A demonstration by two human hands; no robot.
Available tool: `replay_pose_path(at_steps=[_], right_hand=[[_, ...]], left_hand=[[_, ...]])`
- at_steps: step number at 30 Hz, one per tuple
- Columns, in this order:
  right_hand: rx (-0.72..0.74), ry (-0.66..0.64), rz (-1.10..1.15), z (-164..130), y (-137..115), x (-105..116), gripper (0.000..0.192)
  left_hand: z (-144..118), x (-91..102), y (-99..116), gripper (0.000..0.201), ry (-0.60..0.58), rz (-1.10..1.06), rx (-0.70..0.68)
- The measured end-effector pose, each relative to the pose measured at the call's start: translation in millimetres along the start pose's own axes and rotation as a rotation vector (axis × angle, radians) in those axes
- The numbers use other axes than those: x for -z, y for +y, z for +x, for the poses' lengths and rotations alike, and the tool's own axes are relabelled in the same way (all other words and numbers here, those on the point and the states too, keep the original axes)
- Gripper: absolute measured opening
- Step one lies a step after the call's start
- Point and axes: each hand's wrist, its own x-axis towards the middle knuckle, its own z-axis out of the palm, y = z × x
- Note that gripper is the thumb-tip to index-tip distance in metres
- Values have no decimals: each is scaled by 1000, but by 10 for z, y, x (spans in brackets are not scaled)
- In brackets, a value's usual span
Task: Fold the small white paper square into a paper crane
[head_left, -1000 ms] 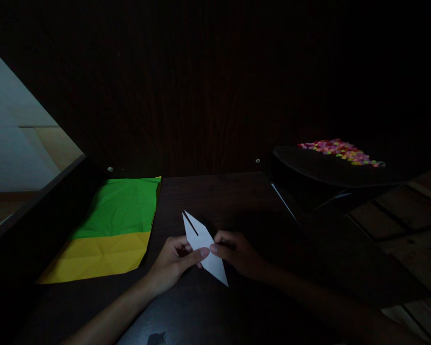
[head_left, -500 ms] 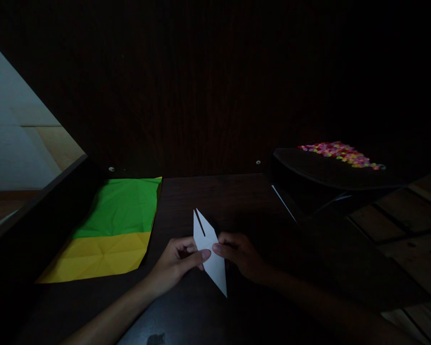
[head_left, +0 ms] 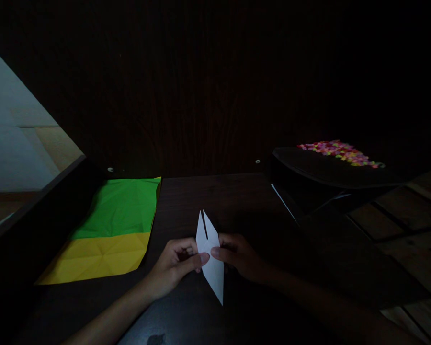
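Note:
A white folded paper, long and diamond-shaped with a slit at its far tip, is held just above the dark table. My left hand pinches its left edge with thumb and fingers. My right hand pinches its right edge, the two thumbs nearly meeting on the paper's middle. The paper points almost straight away from me, its near tip hanging toward me.
A green and yellow creased paper sheet lies flat at the left of the table. A dark raised tray at the right holds a heap of small colourful bits. A pale slanted surface is at the far left. The scene is very dim.
Both hands have turned the white paper clockwise, from slanting to the upper left to pointing nearly straight ahead. The hands stay in place.

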Motion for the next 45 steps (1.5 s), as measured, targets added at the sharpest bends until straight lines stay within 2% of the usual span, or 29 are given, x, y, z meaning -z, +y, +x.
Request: replay_pose_path(at_steps=[6, 16, 22, 38, 42, 45], right_hand=[[24, -3, -5, -25, 0, 5, 37], [41, -23, -93, -38, -23, 8, 35], [73, -69, -182, -38, -33, 7, 33], [55, -142, -217, -20, -20, 13, 31], [71, -125, -225, -24, -37, 1, 35], [51, -61, -197, -28, -28, -3, 38]], left_hand=[[-7, 0, -12, 33, 5, 6, -19], [-8, -37, -31, 26, 92, 23, -87], [-2, -63, -8, 22, 106, -43, -68], [-25, -31, 21, 19, 89, -89, -25], [-7, -35, 8, 21, 95, -91, -15], [10, -42, -22, 27, 106, -84, -4]])
